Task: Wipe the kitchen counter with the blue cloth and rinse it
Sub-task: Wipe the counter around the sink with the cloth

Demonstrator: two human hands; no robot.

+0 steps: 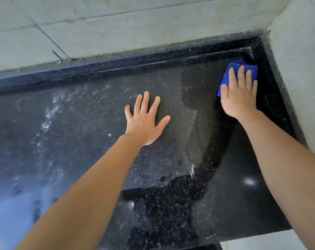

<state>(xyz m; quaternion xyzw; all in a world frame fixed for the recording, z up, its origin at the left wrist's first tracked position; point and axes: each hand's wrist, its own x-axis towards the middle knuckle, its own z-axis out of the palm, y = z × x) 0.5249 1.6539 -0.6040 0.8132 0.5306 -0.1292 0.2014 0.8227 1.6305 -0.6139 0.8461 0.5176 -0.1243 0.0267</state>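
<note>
The left hand lies flat with fingers spread on the dark speckled counter; further right, the right hand presses straight fingers on the blue cloth in the counter's far right corner, by the pale wall

The left grip lies palm down near centre, fingers splayed straight, forearm from 7 o'clock. The right grip lies palm down at 2 o'clock, fingers straight, forearm from 4 o'clock.
</note>
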